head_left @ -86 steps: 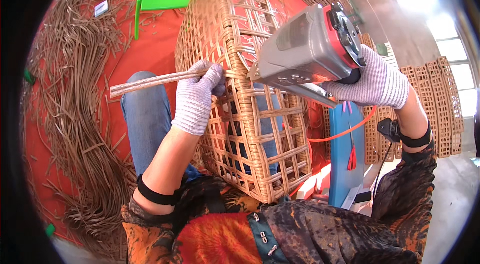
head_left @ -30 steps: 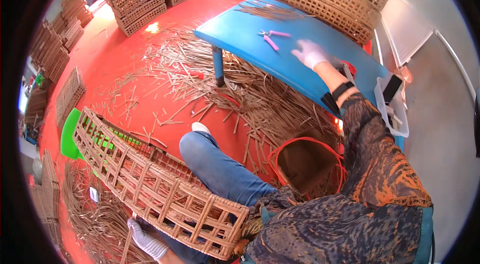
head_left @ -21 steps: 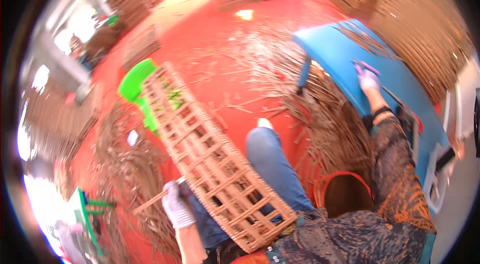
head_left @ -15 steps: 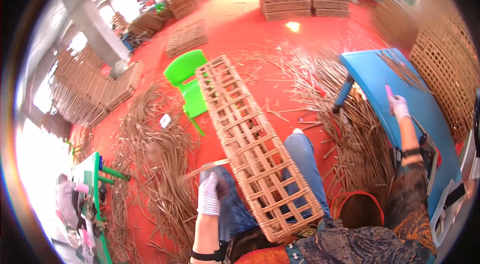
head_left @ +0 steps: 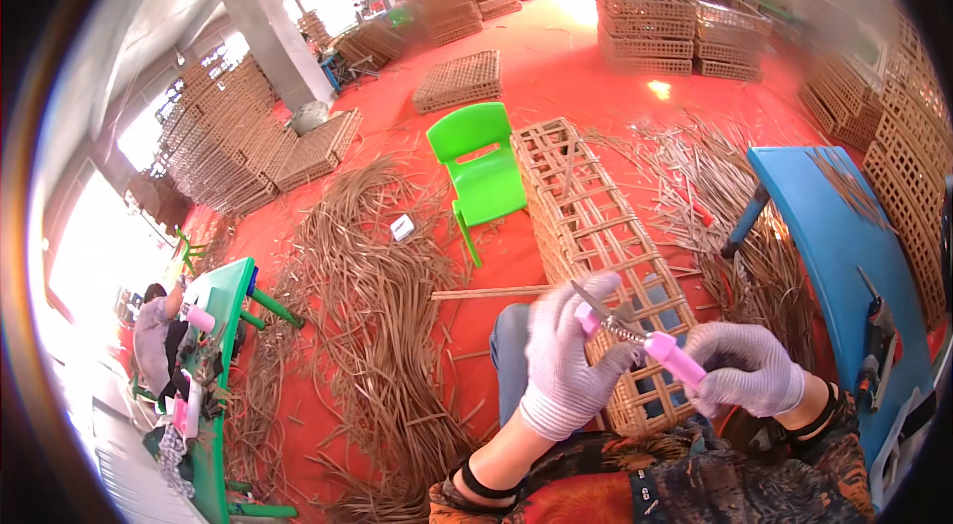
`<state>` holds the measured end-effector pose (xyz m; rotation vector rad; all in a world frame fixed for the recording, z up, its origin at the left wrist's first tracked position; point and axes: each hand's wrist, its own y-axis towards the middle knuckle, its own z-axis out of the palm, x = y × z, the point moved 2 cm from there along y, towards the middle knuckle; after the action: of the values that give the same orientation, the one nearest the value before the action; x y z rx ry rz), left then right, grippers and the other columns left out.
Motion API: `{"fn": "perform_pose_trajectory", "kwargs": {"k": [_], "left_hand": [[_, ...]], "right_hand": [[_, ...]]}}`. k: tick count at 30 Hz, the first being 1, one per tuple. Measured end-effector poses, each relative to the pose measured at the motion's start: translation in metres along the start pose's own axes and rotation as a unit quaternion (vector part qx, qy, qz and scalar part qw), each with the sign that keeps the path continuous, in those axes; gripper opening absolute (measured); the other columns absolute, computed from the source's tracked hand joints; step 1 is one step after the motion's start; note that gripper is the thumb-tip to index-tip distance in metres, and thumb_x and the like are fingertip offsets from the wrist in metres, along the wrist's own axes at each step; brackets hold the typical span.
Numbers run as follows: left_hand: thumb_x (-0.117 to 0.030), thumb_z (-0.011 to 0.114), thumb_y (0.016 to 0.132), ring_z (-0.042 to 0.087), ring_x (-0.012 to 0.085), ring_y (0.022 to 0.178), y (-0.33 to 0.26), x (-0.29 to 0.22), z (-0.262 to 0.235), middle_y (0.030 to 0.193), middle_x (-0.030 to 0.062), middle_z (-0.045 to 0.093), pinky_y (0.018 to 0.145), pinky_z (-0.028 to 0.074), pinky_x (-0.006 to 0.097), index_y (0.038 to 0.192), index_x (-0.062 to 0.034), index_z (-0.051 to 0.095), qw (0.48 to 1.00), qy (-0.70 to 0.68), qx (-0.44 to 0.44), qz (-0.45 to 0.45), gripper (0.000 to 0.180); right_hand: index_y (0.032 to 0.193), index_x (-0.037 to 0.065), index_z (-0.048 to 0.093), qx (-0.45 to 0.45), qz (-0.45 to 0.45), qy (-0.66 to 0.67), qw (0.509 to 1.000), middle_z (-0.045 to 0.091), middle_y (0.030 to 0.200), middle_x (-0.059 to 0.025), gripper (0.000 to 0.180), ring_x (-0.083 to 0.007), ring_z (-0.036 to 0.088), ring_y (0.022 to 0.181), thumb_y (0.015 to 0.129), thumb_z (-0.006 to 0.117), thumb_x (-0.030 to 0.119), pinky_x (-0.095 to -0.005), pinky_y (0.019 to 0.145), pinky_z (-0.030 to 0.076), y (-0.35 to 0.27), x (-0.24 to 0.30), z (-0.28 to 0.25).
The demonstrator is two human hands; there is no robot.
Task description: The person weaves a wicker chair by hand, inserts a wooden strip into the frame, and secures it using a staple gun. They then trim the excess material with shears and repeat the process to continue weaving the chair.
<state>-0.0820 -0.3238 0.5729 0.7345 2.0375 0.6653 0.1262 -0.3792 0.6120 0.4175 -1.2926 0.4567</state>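
Both gloved hands, left [head_left: 564, 365] and right [head_left: 747, 370], close together around pink-handled pliers [head_left: 635, 333] just above the crate [head_left: 606, 256] on the lap; its weave looks nearly finished, trimming apparently left.

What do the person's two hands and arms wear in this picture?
Both the left hand and the right hand wear pale knitted gloves with ribbed cuffs. A black band circles each forearm below the glove. Farther up, the sleeves are dark patterned fabric with orange and red patches.
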Motion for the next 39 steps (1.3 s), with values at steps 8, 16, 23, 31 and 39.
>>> {"fn": "perform_pose_trajectory", "kwargs": {"k": [8,16,23,31,39], "left_hand": [[-0.001,0.055,0.092,0.059,0.0224,0.102,-0.022,0.001,0.014,0.116,0.0130,0.054,0.089,0.048,0.031,0.128,-0.0006,0.052,0.952,-0.274,-0.055,-0.125,0.036],[0.007,0.062,0.076,0.049,0.0304,0.120,-0.019,0.008,0.032,0.132,0.0178,0.048,0.098,0.044,0.037,0.137,-0.0037,0.046,0.950,-0.302,-0.040,-0.064,0.064],[-0.009,0.056,0.092,0.058,0.0127,0.091,-0.069,0.125,0.034,0.103,0.0053,0.063,0.079,0.048,0.027,0.123,0.0003,0.055,0.814,-0.398,-0.129,-0.402,0.032],[-0.018,0.059,0.094,0.061,0.0103,0.080,-0.055,0.143,0.079,0.092,0.0056,0.064,0.066,0.049,0.023,0.113,0.0002,0.060,0.650,-0.589,-0.115,-0.466,0.027],[-0.018,0.057,0.096,0.065,0.0150,0.072,-0.065,0.151,0.077,0.086,0.0091,0.067,0.063,0.051,0.024,0.105,0.0004,0.062,0.655,-0.589,-0.144,-0.450,0.021]], "right_hand": [[0.138,-0.001,0.038,-0.058,-0.129,-0.372,0.917,0.047,0.132,-0.0189,0.080,-0.0283,0.047,0.123,0.075,0.080,0.023,-0.0395,0.100,0.042,0.050,-0.023,0.024],[0.118,0.003,0.049,-0.101,-0.056,-0.098,0.988,0.046,0.135,-0.0179,0.051,-0.0279,0.042,0.129,0.082,0.073,0.030,-0.0429,0.106,0.034,0.056,-0.045,0.007],[0.105,0.002,0.050,-0.107,-0.163,-0.015,0.981,0.058,0.095,-0.0145,0.043,-0.0304,0.061,0.090,0.080,0.067,0.032,-0.0473,0.087,0.047,0.050,-0.033,-0.021],[0.119,0.012,0.055,-0.202,-0.082,-0.695,0.685,0.060,0.099,-0.0041,0.060,-0.0288,0.055,0.089,0.067,0.081,0.029,-0.0403,0.082,0.044,0.066,-0.048,0.003],[0.111,0.016,0.058,-0.220,-0.012,-0.824,0.522,0.057,0.093,-0.0094,0.056,-0.0288,0.054,0.089,0.070,0.072,0.051,-0.0432,0.077,0.041,0.080,-0.068,-0.005]]}}
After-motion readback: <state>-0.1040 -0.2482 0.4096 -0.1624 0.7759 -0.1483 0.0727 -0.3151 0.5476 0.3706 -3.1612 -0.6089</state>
